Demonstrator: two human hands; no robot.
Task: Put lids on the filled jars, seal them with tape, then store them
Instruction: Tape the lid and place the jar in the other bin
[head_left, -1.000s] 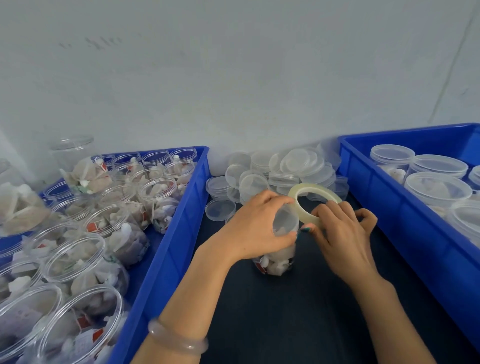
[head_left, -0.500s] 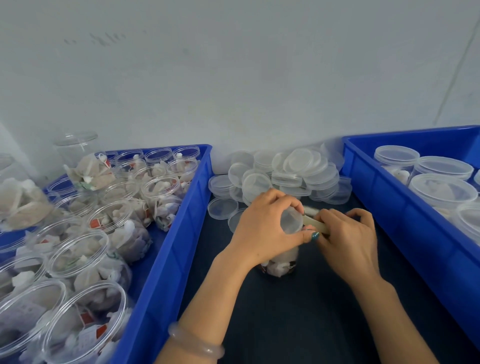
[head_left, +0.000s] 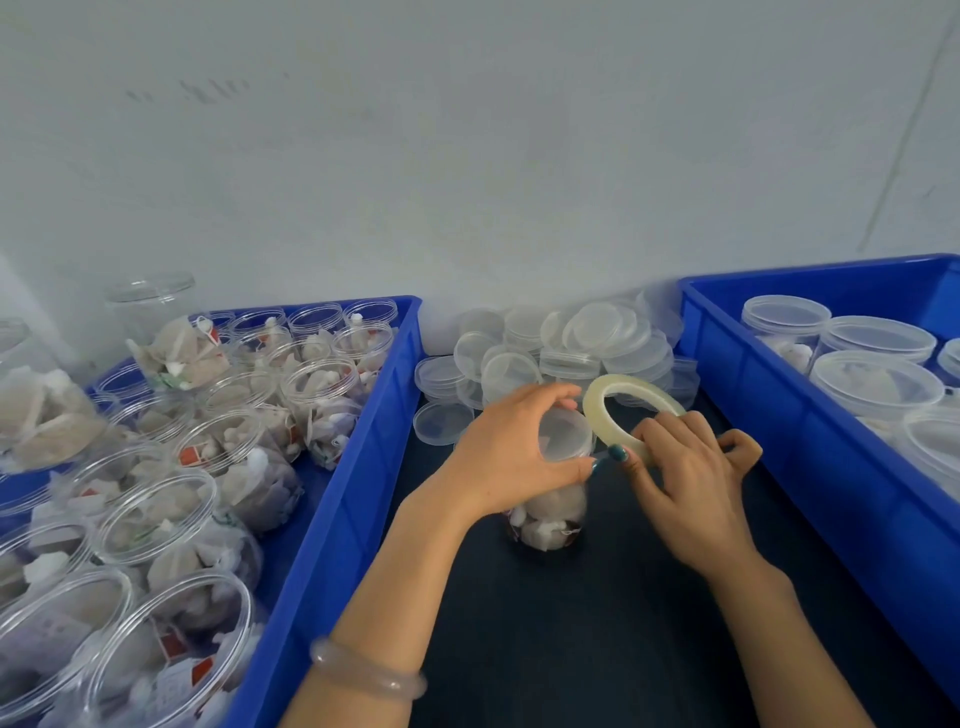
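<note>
the one camera sits on my head, looking forward and down across the dark table. it is close: my left hand gripping the jar and my right hand holding the tape roll fill mid-frame, reaching in from the bottom edge. its wide lens catches the left bin, the right bin and the wall.

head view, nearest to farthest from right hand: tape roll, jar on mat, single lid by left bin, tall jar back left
1. tape roll, in the right hand
2. jar, just left on the mat
3. single lid, by the left bin
4. tall jar, far back left
</note>
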